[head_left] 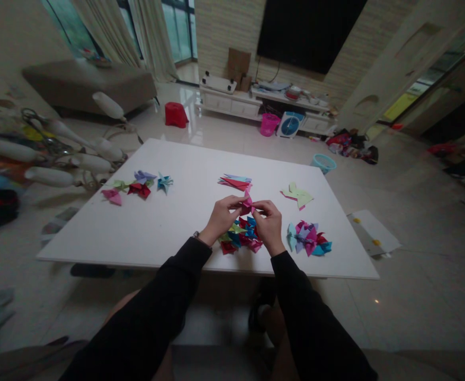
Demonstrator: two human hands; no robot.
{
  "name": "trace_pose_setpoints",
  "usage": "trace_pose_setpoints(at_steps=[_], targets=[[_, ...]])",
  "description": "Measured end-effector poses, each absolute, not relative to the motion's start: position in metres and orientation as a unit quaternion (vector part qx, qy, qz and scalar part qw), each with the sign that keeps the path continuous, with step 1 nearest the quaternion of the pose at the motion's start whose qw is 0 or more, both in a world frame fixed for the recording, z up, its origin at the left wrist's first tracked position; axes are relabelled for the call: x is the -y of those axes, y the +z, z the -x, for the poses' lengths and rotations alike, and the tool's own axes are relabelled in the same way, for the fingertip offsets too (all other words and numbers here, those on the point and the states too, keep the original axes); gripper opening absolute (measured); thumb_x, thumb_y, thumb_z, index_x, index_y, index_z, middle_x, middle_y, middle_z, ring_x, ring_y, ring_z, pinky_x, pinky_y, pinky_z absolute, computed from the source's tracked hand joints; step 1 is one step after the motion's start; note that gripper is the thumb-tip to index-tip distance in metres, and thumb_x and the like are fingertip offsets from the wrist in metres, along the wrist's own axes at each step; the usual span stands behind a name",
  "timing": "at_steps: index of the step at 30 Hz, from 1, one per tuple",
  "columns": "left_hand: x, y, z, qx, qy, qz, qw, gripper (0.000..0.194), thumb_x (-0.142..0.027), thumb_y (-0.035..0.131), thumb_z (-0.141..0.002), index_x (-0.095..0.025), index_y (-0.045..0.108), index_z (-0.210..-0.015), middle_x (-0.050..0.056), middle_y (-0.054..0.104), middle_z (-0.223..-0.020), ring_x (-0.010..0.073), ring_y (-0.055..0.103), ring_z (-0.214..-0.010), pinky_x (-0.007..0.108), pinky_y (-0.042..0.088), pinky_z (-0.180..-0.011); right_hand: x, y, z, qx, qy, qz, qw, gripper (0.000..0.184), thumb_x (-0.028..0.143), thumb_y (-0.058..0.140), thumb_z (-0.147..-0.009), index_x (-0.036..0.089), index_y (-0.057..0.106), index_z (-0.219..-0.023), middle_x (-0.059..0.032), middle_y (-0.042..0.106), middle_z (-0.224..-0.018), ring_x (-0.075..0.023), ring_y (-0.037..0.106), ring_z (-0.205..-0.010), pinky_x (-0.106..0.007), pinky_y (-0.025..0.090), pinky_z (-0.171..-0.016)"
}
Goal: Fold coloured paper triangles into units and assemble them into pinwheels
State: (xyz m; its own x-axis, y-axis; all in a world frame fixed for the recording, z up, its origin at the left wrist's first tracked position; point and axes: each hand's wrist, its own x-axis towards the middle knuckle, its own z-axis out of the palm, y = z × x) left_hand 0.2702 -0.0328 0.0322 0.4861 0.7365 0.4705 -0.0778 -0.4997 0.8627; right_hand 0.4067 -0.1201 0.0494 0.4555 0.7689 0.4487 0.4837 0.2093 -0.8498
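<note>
Between my two hands, above the white table (pixel 185 211), is a pink folded paper piece (pixel 247 202). My left hand (pixel 225 212) pinches it from the left, fingers closed. My right hand (pixel 269 222) pinches its right side with thumb and fingers together. Just below the hands lies a pile of colourful folded paper pieces (pixel 236 238), partly hidden by them. Beyond the hands rests a small stack of narrow, pointed folded papers (pixel 235 181) in red and blue. The exact folded form of the held piece is too small to make out.
At the table's right are a mixed cluster of folded papers (pixel 307 238) and pale green folded papers (pixel 298 196). Several more folded papers (pixel 139 189) lie at the left. A lamp with white shades (pixel 85 161) stands by the left edge; a blue basket (pixel 323 163) is behind the right corner.
</note>
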Motion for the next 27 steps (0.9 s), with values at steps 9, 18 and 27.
trace_pose_setpoints(at_steps=[9, 18, 27], targets=[[0.0279, 0.0325, -0.2683, -0.233, 0.433, -0.759, 0.427, 0.03, -0.009, 0.064, -0.084, -0.016, 0.072, -0.112, 0.007, 0.069, -0.104, 0.0143, 0.07, -0.086, 0.028, 0.059, -0.08, 0.1208, 0.052, -0.4035, 0.529, 0.092, 0.619, 0.573, 0.019, 0.012, 0.06, -0.082, 0.022, 0.075, -0.087, -0.0035, 0.07, -0.093, -0.0186, 0.067, -0.09, -0.03, 0.054, -0.074], [0.0279, 0.0332, -0.2667, -0.229, 0.411, -0.781, 0.41, 0.024, -0.007, 0.063, -0.084, -0.017, 0.072, -0.104, 0.005, 0.068, -0.098, 0.0136, 0.068, -0.083, 0.026, 0.058, -0.077, 0.1214, 0.0528, -0.4038, 0.527, 0.092, 0.625, 0.568, 0.015, 0.016, 0.061, -0.083, 0.022, 0.074, -0.088, -0.0036, 0.07, -0.092, -0.0187, 0.067, -0.088, -0.03, 0.052, -0.07], [0.0294, 0.0356, -0.267, -0.254, 0.398, -0.782, 0.407, 0.017, -0.01, 0.062, -0.087, -0.017, 0.071, -0.099, 0.005, 0.071, -0.095, 0.0155, 0.067, -0.082, 0.028, 0.055, -0.075, 0.1219, 0.0567, -0.4023, 0.517, 0.132, 0.648, 0.543, 0.014, 0.027, 0.062, -0.086, 0.022, 0.071, -0.097, -0.0038, 0.075, -0.096, -0.0198, 0.069, -0.086, -0.03, 0.05, -0.069]])
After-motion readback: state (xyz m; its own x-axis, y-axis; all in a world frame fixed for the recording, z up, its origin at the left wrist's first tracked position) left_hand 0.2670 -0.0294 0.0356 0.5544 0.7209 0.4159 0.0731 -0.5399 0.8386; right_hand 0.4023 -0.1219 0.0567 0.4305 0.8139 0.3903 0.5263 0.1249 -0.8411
